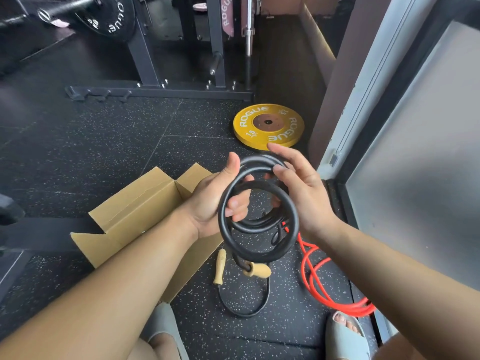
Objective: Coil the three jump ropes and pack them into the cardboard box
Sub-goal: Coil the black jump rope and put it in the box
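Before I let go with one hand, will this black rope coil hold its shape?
Probably not: the thick black rope sits in springy, uneven loops, so it may unwind. Its wooden handle dangles below and will likely swing.

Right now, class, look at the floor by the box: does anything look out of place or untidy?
Nothing looks damaged. The red rope sprawls uncoiled on the floor, and a black loop with a wooden handle lies loose beside the box, not yet packed.
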Demonstrator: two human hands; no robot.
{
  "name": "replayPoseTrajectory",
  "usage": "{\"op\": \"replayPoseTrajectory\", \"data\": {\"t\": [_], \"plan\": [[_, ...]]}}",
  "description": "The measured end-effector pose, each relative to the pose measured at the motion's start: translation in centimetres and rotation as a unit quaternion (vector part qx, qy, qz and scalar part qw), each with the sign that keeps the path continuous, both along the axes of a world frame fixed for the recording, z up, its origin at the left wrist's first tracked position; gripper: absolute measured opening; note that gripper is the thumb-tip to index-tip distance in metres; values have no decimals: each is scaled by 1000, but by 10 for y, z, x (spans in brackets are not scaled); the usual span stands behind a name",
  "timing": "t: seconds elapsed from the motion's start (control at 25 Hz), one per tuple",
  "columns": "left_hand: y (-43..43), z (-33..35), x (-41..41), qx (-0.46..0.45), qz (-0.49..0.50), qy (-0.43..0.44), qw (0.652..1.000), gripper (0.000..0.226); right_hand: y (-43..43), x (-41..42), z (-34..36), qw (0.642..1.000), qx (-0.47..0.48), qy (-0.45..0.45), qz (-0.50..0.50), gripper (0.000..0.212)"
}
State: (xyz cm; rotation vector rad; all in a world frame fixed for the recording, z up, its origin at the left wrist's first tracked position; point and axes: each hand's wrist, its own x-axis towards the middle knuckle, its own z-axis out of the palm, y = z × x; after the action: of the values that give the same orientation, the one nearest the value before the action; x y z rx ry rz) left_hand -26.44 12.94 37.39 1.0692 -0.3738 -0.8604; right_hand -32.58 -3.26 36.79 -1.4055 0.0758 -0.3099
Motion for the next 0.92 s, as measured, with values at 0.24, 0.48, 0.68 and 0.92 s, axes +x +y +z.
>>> {"op": "replayPoseTrajectory", "data": {"t": [0.24, 0.48, 0.68, 0.92], "plan": [[1, 7, 3, 41, 87, -40, 995, 34, -32, 6, 4, 966, -128, -9, 223, 92], [4, 2, 3, 55, 53, -90, 993, 77, -27, 8, 6, 954, -285, -60, 72, 59], [9, -6, 4, 50, -49, -68, 995, 51, -17, -3, 0, 961, -256, -94, -34, 51], [3, -1, 3, 33, -42, 7, 999, 38, -20, -7, 10, 951, -293, -81, -49, 39]]}}
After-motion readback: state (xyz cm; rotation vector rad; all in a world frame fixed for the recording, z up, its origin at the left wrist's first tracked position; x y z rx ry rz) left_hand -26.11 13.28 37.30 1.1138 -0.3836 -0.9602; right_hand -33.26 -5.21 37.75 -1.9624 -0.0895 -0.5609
